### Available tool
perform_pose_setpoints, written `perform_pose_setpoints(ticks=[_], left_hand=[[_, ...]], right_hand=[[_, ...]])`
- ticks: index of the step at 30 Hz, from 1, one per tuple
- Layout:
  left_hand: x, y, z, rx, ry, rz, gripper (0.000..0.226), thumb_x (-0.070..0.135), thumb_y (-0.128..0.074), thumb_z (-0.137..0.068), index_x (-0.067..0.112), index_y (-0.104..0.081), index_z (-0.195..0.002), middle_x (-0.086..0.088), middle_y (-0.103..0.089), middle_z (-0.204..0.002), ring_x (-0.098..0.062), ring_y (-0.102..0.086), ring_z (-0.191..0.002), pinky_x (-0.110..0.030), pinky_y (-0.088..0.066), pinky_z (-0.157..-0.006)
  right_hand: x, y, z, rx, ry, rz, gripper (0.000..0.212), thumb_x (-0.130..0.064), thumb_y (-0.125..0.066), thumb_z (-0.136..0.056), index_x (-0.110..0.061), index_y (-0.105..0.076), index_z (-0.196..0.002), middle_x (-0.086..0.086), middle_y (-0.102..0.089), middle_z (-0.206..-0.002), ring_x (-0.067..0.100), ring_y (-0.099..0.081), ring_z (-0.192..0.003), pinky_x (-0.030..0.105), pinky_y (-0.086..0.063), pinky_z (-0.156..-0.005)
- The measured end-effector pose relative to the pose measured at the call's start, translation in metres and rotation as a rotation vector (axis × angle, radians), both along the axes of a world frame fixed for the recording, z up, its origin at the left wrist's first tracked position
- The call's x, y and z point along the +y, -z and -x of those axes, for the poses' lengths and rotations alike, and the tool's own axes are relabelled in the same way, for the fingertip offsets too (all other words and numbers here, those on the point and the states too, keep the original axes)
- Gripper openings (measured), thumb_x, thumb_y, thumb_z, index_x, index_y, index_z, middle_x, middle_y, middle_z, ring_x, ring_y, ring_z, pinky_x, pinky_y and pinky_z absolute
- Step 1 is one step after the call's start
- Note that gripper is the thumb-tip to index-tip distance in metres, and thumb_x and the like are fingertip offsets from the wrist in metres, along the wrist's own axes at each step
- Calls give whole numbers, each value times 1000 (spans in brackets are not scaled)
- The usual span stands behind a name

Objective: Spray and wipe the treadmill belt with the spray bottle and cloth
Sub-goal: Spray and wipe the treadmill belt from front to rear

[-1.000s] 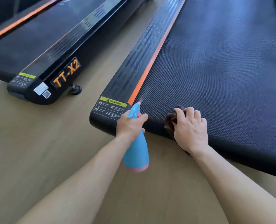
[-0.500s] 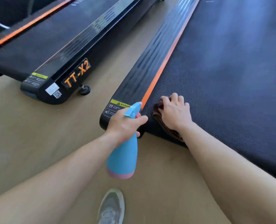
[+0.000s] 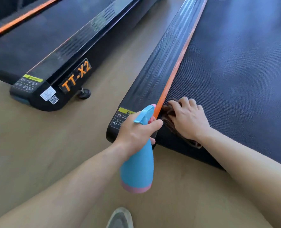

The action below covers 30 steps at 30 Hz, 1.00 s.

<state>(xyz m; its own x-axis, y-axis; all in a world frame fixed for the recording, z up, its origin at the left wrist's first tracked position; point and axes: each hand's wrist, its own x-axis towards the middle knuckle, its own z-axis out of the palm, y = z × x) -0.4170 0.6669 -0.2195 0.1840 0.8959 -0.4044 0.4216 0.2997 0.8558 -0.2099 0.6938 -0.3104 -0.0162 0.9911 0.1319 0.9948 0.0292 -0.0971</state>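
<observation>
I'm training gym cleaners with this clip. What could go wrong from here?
The spray bottle in the left hand aims along the side rail, so mist may miss the belt.
The cloth under the right hand hangs over the belt's rear edge and could slip off.
Overspray could slick the floor near the shoe.

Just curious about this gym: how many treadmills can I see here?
2. One treadmill is on the right, under the cloth. The second treadmill, marked TT-X2, lies to its left across the floor. More may be out of view.
</observation>
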Motion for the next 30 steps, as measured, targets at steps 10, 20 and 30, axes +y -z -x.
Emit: perform_pose_setpoints(ticks=[10, 20, 30], left_hand=[[-16, 4, 6, -35, 8, -25, 25, 39, -74, -93, 41, -69, -118, 0, -71, -107, -15, -77, -69, -21, -51, -64], [-47, 2, -14, -26, 77, -41, 30, 36, -73, -94, 43, -69, -123, 7, -63, -95, -12, -75, -62, -23, -54, -72], [-82, 12, -90, -48, 235, 4, 24, 34, -78, -92, 49, -71, -108, 9, -63, -94, -18, -75, -61, -24, -52, -71]], right_hand=[[13, -7, 11, 47, 121, 49, 46, -48, -47, -99, -23, -49, -138, 12, -45, -132, 37, -44, -119, 52, -42, -93], [-32, -20, -38, 95, 202, 128, 44, -47, -46, -102, -30, -44, -142, 10, -41, -134, 36, -39, -125, 53, -42, -98], [-203, -13, -93, 161, 291, 19, 43, -35, -67, -92, -27, -59, -133, 8, -52, -115, 34, -51, -100, 46, -50, -76]])
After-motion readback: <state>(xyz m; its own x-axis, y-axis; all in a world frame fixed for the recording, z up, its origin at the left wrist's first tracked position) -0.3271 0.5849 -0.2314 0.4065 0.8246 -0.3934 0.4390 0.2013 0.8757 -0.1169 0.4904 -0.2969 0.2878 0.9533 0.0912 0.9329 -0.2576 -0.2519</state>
